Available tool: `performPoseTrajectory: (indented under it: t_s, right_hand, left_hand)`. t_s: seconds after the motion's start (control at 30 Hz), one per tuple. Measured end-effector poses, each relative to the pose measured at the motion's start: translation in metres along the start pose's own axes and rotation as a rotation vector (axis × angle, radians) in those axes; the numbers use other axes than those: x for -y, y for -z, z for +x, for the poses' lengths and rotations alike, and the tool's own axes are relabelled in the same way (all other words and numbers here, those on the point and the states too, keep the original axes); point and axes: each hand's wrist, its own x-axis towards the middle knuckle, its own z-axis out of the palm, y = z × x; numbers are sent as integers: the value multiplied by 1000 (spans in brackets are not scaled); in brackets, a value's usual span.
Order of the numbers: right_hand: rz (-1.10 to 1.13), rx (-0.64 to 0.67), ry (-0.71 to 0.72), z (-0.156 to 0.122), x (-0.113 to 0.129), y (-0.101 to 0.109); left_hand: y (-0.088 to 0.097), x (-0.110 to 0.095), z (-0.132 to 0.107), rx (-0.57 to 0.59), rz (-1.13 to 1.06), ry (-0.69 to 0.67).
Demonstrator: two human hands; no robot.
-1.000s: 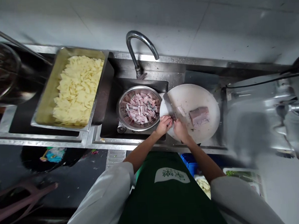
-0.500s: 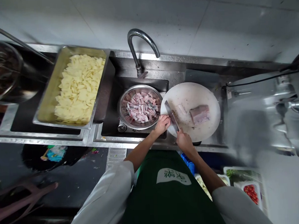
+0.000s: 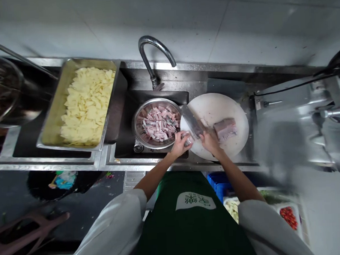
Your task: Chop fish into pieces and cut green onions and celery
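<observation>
My right hand (image 3: 210, 143) grips the handle of a cleaver (image 3: 192, 122), whose broad blade lies tilted over the left part of a round white chopping board (image 3: 233, 106). At the board's lower left edge, my left hand (image 3: 179, 144) is curled around a piece of pale pink meat (image 3: 189, 140), partly covered by the fingers. A larger block of pink meat with dark skin (image 3: 225, 129) rests on the right of the board. Left of the board, a steel bowl (image 3: 136, 125) in the sink holds many cut meat strips (image 3: 160, 123).
A deep steel tray (image 3: 48, 127) of pale yellow slices stands to the left. Behind the bowl rises a curved tap (image 3: 152, 42). A metal machine (image 3: 294, 126) borders the board on the right. Below the counter are a blue crate (image 3: 217, 183) and chopped red peppers (image 3: 289, 217).
The cleaver's blade has turned flatter, showing its broad side. My left hand has come away from the blade and its fingers have curled around the meat piece. The view has shifted slightly.
</observation>
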Motion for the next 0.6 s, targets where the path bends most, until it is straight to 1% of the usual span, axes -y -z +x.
performPoseTrajectory:
  t_s: [0.1,0.17,0.23,0.3,0.37,0.4,0.5,0.53,0.6]
  right_hand:
    - [-50,-22,-49,-20,-42,-2]
    - [-91,-21,-84,-37,-59,-5]
    - [-139,-7,-109,-51,-63,-9]
    - [-179,12,-112,-62,-58,-11]
    - [-210,34,-72,-69,-51,-13]
    - [-221,46,-37,-71,-49,-14]
    - [-249,89,49,-73,-52,-13]
    - [-263,102,62,-74,-57,-13]
    - [-292,130,73,-76,-68,-11]
  left_hand:
    - [-10,-10,6,-33,-32,3]
    - [-20,-18,13,-47,-76,-30]
    - [-25,-24,17,-55,-103,-63]
    - [-26,-26,17,-92,-86,-52]
    - [-25,-26,14,-140,-55,-30]
    - [-26,-26,13,-143,-48,-32]
    - [-32,-28,13,-64,-57,-81]
    - [-35,-29,14,-38,-59,-92]
    - [-41,-31,16,-27,-59,-104]
